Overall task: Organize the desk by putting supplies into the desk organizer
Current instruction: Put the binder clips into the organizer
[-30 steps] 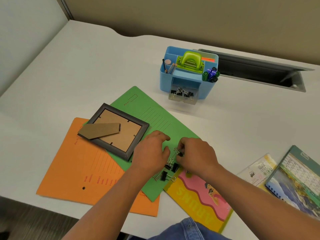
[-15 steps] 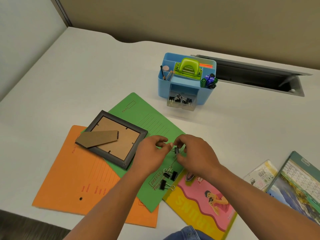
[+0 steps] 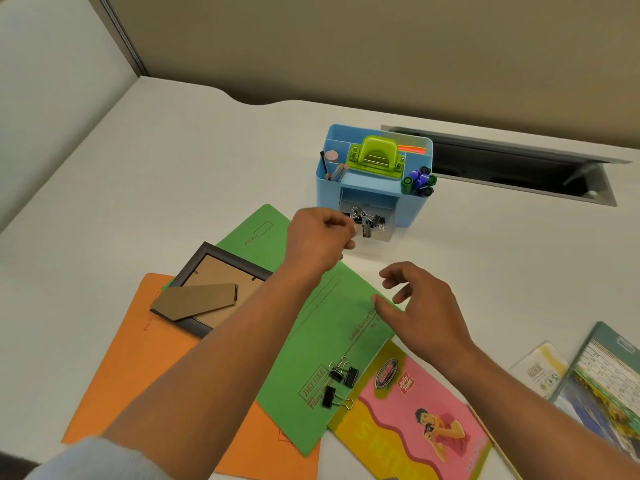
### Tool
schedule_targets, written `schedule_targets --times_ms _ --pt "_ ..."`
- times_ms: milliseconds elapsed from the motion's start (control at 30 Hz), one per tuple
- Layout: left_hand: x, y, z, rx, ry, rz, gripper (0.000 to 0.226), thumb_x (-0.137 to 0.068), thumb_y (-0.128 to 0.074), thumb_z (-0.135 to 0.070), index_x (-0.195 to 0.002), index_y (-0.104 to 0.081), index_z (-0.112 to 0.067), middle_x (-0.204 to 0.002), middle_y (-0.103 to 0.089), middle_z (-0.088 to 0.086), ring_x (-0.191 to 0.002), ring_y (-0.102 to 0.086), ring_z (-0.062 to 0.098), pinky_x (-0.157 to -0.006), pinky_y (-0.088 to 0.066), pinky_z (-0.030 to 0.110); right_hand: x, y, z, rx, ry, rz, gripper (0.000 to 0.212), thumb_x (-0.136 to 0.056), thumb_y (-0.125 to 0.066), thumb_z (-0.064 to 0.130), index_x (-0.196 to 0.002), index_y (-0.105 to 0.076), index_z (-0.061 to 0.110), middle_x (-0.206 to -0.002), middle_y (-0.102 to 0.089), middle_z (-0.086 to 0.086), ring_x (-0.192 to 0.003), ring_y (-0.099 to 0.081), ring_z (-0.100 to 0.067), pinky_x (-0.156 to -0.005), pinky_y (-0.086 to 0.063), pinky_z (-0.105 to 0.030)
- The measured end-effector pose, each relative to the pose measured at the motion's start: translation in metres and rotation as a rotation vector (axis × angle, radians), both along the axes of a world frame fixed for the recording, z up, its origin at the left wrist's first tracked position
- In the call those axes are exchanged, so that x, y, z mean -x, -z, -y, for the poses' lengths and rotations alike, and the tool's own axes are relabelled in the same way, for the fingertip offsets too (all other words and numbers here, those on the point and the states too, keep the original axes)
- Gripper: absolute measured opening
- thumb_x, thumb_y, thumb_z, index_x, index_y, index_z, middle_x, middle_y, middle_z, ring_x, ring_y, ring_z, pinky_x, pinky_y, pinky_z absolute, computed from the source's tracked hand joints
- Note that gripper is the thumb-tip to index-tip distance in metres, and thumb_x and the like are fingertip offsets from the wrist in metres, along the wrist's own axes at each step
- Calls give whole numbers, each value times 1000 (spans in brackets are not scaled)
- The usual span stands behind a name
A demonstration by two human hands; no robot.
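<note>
Now left hand curled at organizer drawer (gripping a clip? can't tell); right hand slack-fingered, at its 4 o'clock.

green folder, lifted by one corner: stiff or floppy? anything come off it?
Probably floppy: the green folder is thin card lying flat. The loose binder clips near its front end would likely slide off if tilted. The picture frame appears to overlap its left edge, so a push may drag it.

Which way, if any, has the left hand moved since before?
Yes: the left hand went from the loose binder clips forward to the blue organizer.
</note>
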State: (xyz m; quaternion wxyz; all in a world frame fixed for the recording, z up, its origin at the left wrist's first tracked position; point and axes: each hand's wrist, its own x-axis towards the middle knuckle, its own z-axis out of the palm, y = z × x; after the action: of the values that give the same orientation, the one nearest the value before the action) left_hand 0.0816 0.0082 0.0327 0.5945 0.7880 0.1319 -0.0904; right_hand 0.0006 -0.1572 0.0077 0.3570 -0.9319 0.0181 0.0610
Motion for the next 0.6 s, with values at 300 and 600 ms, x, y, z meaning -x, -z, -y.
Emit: schedule_targets --times_ms 300,600 --pt "-6 13 0 -178 23 113 17 -86 -71 -22 -101 -72 -15 -89 -72 -5 -69 -70 7 -65 -59 29 3 11 12 15 1 -87 14 -83 -70 32 -93 -61 36 -90 -63 22 -69 -61 -3 -66 -50 -27" --pt "104 50 -33 -508 305 -92 22 -85 -69 -28 -106 -68 -31 -98 -65 -19 -73 -59 3 -73 -50 22 14 22 -1 81 -174 -194 17 -84 -69 25 -99 -70 33 -93 -66 18 -66 -52 3 -72 -47 -25"
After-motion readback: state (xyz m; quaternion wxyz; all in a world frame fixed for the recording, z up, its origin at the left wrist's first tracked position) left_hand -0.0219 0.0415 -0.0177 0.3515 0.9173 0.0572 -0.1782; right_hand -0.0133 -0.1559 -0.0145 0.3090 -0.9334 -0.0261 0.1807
